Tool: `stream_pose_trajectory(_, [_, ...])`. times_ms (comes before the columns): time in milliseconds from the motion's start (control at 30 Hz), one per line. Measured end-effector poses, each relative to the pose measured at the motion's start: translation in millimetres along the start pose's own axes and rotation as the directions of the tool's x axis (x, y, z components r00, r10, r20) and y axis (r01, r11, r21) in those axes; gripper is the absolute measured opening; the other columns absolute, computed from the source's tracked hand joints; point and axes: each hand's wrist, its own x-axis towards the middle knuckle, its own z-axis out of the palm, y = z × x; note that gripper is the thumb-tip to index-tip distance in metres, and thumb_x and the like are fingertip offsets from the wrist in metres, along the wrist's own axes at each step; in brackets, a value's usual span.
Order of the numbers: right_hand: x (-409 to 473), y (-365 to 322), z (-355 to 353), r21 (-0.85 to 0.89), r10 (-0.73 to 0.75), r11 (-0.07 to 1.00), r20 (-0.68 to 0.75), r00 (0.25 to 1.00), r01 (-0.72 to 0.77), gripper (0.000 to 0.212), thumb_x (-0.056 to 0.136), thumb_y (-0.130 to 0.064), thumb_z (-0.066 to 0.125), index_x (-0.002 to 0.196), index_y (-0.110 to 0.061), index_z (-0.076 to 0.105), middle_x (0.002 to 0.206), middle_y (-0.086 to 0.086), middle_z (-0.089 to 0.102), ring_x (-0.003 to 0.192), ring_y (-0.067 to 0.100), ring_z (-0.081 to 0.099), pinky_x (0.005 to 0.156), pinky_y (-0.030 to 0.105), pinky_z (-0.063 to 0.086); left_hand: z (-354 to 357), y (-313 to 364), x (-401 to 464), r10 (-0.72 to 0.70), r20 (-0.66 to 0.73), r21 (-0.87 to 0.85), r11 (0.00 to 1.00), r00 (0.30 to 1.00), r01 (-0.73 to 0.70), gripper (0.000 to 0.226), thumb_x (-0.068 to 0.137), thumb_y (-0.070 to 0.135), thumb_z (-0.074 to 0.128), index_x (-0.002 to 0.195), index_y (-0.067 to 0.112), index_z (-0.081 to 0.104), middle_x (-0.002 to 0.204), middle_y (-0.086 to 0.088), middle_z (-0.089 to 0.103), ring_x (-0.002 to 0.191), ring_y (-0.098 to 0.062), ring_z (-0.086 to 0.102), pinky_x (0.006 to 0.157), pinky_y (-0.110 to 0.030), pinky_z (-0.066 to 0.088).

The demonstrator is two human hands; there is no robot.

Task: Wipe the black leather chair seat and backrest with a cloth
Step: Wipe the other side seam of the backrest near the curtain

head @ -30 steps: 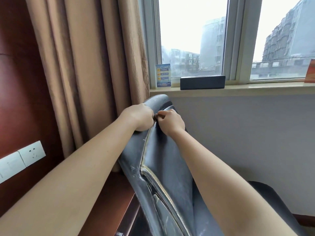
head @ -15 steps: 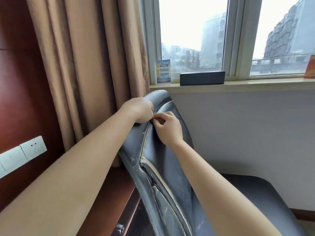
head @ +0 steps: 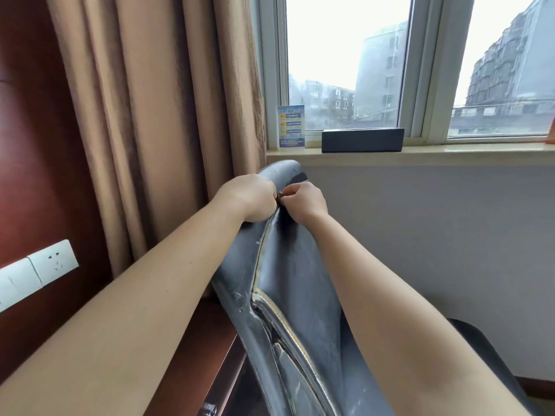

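Note:
The black leather chair backrest [head: 295,274] stands in front of me, scuffed, with a pale piping seam [head: 260,256] running down it. Part of the seat [head: 483,358] shows at the lower right. My left hand [head: 248,197] is curled on the backrest's upper left edge. My right hand [head: 304,202] is right beside it and pinches a small brownish bit [head: 280,194] at the top of the seam. What that bit is I cannot make out. No cloth is in view.
Beige curtains [head: 156,121] hang just left of the chair against a dark wood wall with a white socket [head: 53,262]. Behind the chair, a windowsill [head: 450,151] carries a black box [head: 362,141] and a small blue card [head: 290,126].
My right hand has come back up the seam and closed in against my left hand. The left hand has stayed on the backrest's upper edge.

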Motion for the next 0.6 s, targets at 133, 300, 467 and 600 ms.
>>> stream_pose_trajectory(133, [-16.5, 2.8, 0.7, 0.033, -0.084, 0.996, 0.026, 0.996, 0.084, 0.015, 0.080, -0.018, 0.058, 0.078, -0.018, 0.073, 0.095, 0.003, 0.064, 0.092, 0.022, 0.058, 0.073, 0.028, 0.046, -2.6, 3.2, -5.7, -0.001, -0.007, -0.001, 1.000, 1.000, 0.001, 0.027, 0.084, 0.003, 0.037, 0.069, 0.020, 0.053, 0.099, -0.006, 0.055, 0.098, -0.029, 0.054, 0.075, -0.035, 0.044])
stream_pose_trajectory(300, [-54.3, 2.9, -3.4, 0.268, -0.160, 0.954, 0.068, 0.985, 0.136, 0.018, 0.078, -0.007, 0.064, 0.083, -0.021, 0.074, 0.088, -0.011, 0.053, 0.087, 0.016, 0.056, 0.087, 0.036, 0.049, -4.7, 7.2, -10.2, -0.012, -0.010, 0.023, 1.000, 1.000, 0.013, 0.029, 0.084, 0.004, 0.038, 0.062, 0.021, 0.042, 0.093, -0.003, 0.050, 0.090, -0.027, 0.050, 0.069, -0.032, 0.037])
stream_pose_trajectory(467, [-82.1, 6.4, -7.1, 0.284, -0.227, 0.935, 0.026, 0.973, 0.211, 0.019, 0.083, -0.006, 0.061, 0.092, -0.015, 0.074, 0.092, -0.010, 0.054, 0.086, 0.010, 0.055, 0.081, 0.018, 0.041, -4.1, 10.4, -12.3, 0.005, 0.043, 0.156, 0.988, 0.999, -0.012, 0.021, 0.089, 0.008, 0.038, 0.089, 0.017, 0.057, 0.106, -0.005, 0.055, 0.102, -0.026, 0.055, 0.080, -0.035, 0.047])
stream_pose_trajectory(600, [-74.9, 4.0, -7.1, 0.179, -0.220, 0.959, -0.018, 0.975, 0.220, 0.019, 0.085, -0.014, 0.062, 0.098, -0.020, 0.074, 0.097, -0.004, 0.056, 0.091, 0.013, 0.057, 0.079, 0.015, 0.037, 2.7, 6.2, -5.4, 0.026, 0.064, 0.275, 0.961, 0.998, -0.042, 0.038, 0.091, 0.012, 0.033, 0.119, 0.014, 0.058, 0.131, -0.006, 0.051, 0.122, -0.026, 0.049, 0.099, -0.042, 0.044])
